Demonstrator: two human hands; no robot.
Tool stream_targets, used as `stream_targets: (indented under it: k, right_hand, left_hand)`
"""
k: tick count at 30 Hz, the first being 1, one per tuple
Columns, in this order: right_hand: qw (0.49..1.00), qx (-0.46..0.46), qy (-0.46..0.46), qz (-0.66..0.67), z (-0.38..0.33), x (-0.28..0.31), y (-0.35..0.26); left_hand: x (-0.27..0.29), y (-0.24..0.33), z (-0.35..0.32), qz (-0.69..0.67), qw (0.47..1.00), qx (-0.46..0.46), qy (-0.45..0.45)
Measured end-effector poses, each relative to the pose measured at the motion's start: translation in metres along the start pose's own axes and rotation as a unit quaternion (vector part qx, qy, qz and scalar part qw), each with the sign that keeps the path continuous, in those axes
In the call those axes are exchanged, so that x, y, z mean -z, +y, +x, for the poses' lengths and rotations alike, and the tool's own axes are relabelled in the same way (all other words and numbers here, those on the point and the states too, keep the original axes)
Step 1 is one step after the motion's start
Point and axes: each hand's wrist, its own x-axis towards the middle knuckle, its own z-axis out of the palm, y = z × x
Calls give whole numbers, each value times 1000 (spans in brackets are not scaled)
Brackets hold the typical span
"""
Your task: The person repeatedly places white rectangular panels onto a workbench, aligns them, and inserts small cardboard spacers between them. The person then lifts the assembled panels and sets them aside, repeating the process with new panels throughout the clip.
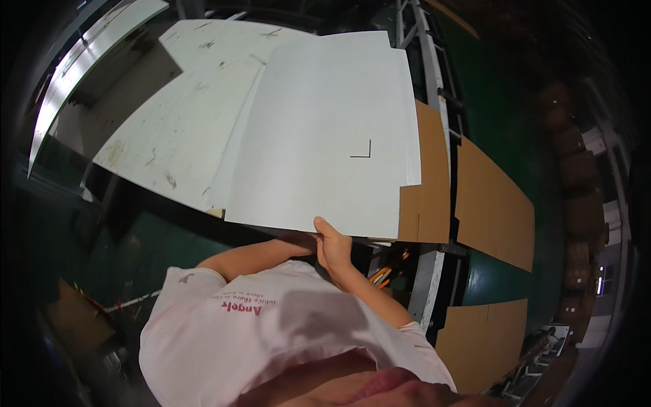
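White sheet (325, 136) was laid over the right part of the scuffed white table (163, 122), a brown board (430, 183) showing from under its right edge. Sheet's near edge was gripped by the right hand (332, 247): thumb set on top, other fingers mostly hidden below, so a narrow pinch on the sheet was read; grip force couldn't be told. Left hand (302, 242) was largely covered at the same edge, just left of the right; whether its fingers were wide or narrow couldn't be told. Main risk, as judged: creasing. With hold seen only at the near edge, the far side could be left to sag or buckle if lifted fast. Second risk: a further white edge (224, 190) was visible under the sheet's left side, so a lower layer could be dragged along. Third: the notched right side could be snagged on the brown board or the grey rail (427, 285) if pulled right. Finger cuts were also judged possible, bare skin being run along a thin edge.
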Motion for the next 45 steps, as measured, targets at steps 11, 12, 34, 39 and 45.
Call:
stream_targets:
  k: [11, 12, 34, 39, 45]
  right_hand:
    - [954, -297, -43, -20, 46, 53, 92]
    - [936, -339, -59, -71, 43, 43, 77]
    - [687, 138, 164, -694, 168, 324, -299]
    - [639, 312, -14, -703, 119, 129, -250]
    - [434, 307, -32, -846, 165, 86, -99]
  left_hand:
    - [100, 41, -58, 8, 992, -8, 123]
    - [92, 40, -38, 45, 992, -45, 113]
    - [-8, 50, 58, 390, 915, -70, 72]
    - [-15, 44, 47, 379, 919, -48, 92]
    - [-15, 44, 55, 333, 938, -39, 86]
